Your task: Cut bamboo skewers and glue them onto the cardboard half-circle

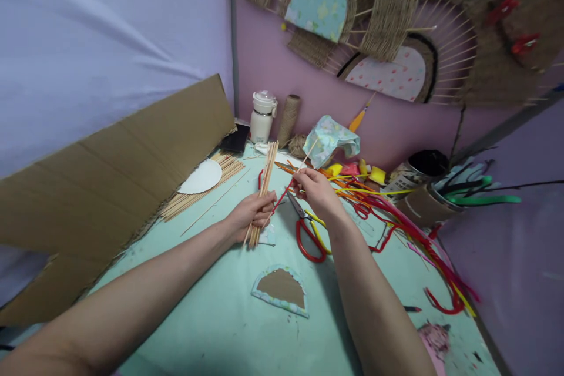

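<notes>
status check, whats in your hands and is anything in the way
Left hand gripping stick bundle. Right hand pinching thin stick. Scissors near right wrist, possible snag.

Bundled sticks: bare wood, matt, smooth. Scissors: metal blades, dull sheen; handles glossy, apparently plastic. Half-round panel: cardboard face, matt; border of printed cloth. Large sheet: cardboard, matt, edge rough. Draped cloth: floral print, matt, creased. Spool: coarse twine, rough. Bottle: smooth body, lid plastic-looking. Wall hanging: rough twine, cloth centre. Desk: smooth, low sheen, spotted with marks.
</notes>
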Demonstrator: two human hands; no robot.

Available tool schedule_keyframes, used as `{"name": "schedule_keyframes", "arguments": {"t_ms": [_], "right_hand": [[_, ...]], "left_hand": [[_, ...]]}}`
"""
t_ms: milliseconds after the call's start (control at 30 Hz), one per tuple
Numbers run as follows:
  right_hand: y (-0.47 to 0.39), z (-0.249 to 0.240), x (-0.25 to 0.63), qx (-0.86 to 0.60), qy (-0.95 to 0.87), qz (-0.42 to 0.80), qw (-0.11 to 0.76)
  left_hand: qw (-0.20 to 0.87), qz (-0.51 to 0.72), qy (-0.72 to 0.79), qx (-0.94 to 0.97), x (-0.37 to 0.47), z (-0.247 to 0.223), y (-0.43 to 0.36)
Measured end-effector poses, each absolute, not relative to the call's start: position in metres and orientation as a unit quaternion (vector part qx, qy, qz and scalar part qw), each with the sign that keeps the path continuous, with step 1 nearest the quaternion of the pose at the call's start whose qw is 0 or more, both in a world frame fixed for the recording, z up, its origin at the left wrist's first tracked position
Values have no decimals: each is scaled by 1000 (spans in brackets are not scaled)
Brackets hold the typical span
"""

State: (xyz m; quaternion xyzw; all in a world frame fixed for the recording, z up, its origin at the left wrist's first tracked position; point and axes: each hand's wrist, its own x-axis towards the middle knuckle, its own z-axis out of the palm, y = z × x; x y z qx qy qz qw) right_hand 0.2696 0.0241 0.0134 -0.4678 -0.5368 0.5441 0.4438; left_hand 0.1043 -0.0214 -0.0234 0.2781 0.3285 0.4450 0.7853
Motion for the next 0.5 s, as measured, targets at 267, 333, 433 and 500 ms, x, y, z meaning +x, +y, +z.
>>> {"name": "schedule_keyframes", "arguments": {"t_ms": [267,333,433,500], "right_hand": [[21,14,269,-464,-590,519,408],[16,17,268,-466,-628,511,357],[11,17,263,-454,-677,502,289],[9,15,259,-446,-688,497,286]], "left_hand": [[768,446,343,307,104,-26,-22],[756,485,332,288,101,-25,-18],[740,528,325,261,98,-24,-14],[737,537,322,253,97,-24,-12]]}}
